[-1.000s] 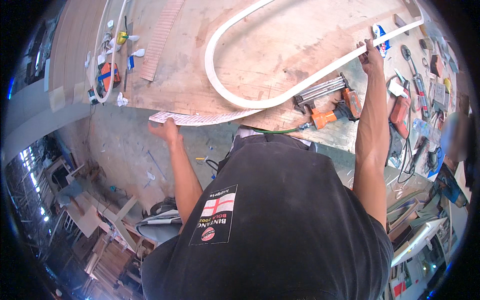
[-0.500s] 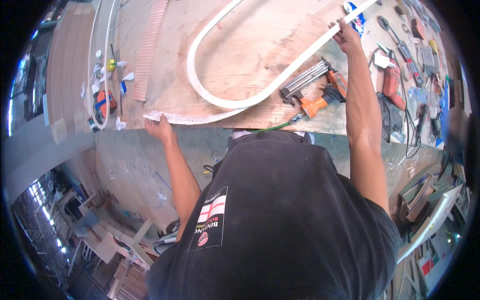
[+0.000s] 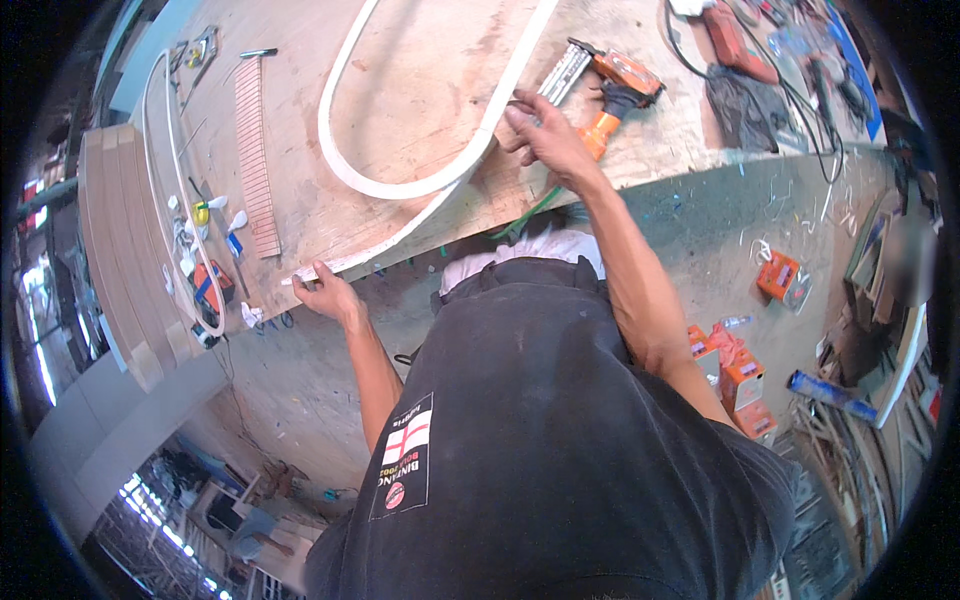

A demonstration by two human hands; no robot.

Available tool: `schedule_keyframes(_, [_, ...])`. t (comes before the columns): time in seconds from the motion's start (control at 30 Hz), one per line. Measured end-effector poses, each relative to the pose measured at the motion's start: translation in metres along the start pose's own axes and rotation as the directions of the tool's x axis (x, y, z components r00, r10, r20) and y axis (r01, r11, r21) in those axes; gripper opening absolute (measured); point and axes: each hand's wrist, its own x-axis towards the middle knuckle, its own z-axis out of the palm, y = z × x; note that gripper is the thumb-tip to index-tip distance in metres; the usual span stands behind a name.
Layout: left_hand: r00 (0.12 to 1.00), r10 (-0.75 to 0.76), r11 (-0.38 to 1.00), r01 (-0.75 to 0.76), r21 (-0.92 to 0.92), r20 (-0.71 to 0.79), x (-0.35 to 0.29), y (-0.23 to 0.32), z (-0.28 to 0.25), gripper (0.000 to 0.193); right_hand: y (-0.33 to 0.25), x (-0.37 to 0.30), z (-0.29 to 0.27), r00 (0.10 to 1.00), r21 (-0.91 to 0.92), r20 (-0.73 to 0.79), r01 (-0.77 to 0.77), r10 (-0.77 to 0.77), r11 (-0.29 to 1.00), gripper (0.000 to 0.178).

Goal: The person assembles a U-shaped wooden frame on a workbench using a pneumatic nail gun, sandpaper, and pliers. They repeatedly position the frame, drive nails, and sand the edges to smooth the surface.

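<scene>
A large plywood board (image 3: 430, 90) lies in front of me with a white U-shaped bent strip (image 3: 400, 188) on it. My right hand (image 3: 540, 135) rests on the right leg of that strip, fingers pressing it down, just left of an orange nail gun (image 3: 605, 85). My left hand (image 3: 325, 295) grips the near edge of the board, thumb on a thin pale strip (image 3: 375, 255) running along that edge.
A ribbed kerfed strip (image 3: 255, 155) lies at the board's left, beside small glue bottles and clips (image 3: 205, 225). Stacked curved panels (image 3: 120, 250) sit further left. Power tools and cables (image 3: 745, 60) crowd the right end. Orange boxes (image 3: 775, 275) lie on the floor.
My view has swung right and down, so the board has shifted up-left in the picture. My right hand slid along the white strip toward its bend, ending beside the nail gun. The left hand stays on the edge.
</scene>
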Motion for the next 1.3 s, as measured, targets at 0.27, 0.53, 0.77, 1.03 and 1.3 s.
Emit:
schedule_keyframes(0.27, [0.995,0.097,0.981,-0.094,0.171,-0.011,0.004,-0.014,-0.008,0.075,0.044,0.003,0.024,0.974,0.125,0.226,-0.020,-0.009,0.992,0.051])
schedule_keyframes(0.53, [0.669,0.720,0.578,-0.725,0.373,0.184,-0.022,0.016,0.032,0.067,0.070,0.019,0.034,0.979,0.299,0.162,0.071,-0.124,0.952,0.039])
schedule_keyframes(0.77, [0.211,0.439,0.593,-0.798,-0.106,0.873,-0.095,0.123,0.149,0.046,0.078,0.018,0.038,0.984,0.310,0.107,0.106,-0.145,0.945,0.043])
schedule_keyframes(1.03, [0.093,-0.007,0.745,-0.663,0.067,0.996,-0.078,0.140,0.184,0.038,0.083,-0.052,0.087,0.869,0.192,-0.485,0.212,-0.095,0.958,0.051])
schedule_keyframes(1.3, [0.071,-0.042,0.710,-0.700,0.080,0.997,-0.078,0.150,0.184,0.031,0.071,-0.082,0.145,0.837,-0.093,-0.539,0.048,-0.091,0.995,0.101])
